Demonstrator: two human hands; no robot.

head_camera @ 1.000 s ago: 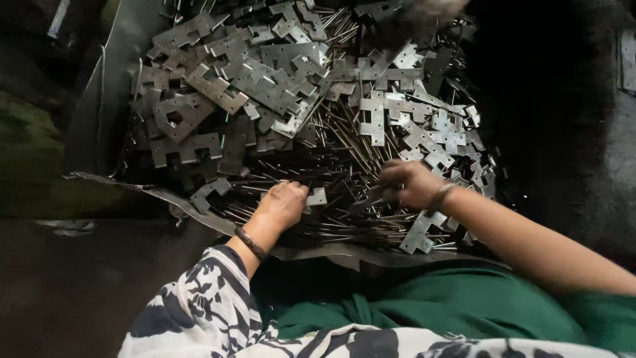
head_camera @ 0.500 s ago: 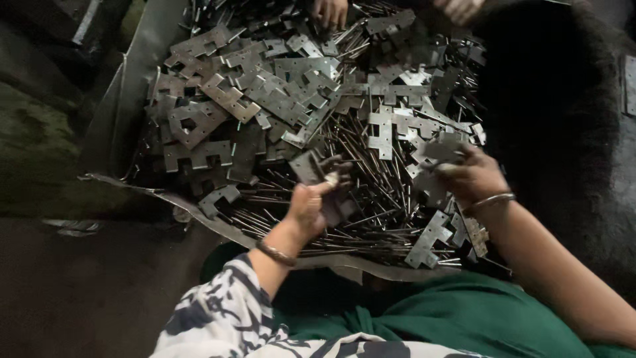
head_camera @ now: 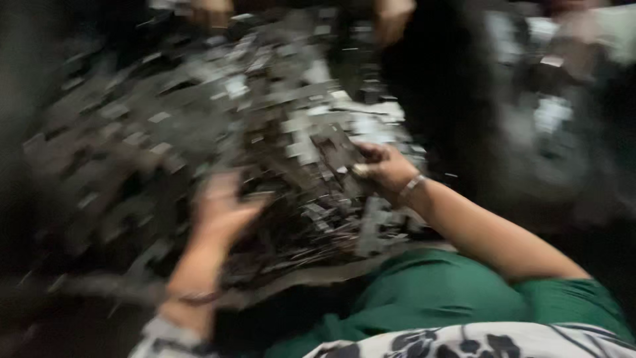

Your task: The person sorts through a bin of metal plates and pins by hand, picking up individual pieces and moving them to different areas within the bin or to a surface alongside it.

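Mostly I see blur, but both hands are in a big heap of flat metal brackets [head_camera: 265, 126] mixed with thin metal rods [head_camera: 311, 238]. I see the heap lying on a grey sheet [head_camera: 344, 268] just before the green cloth [head_camera: 424, 298] on the lap. My left hand [head_camera: 222, 209] rests on the rods; I cannot tell if its fingers are apart or together. My right hand [head_camera: 384, 166], with a bracelet [head_camera: 411, 187] at the wrist, has its fingers curled together on a bracket piece [head_camera: 338, 156].
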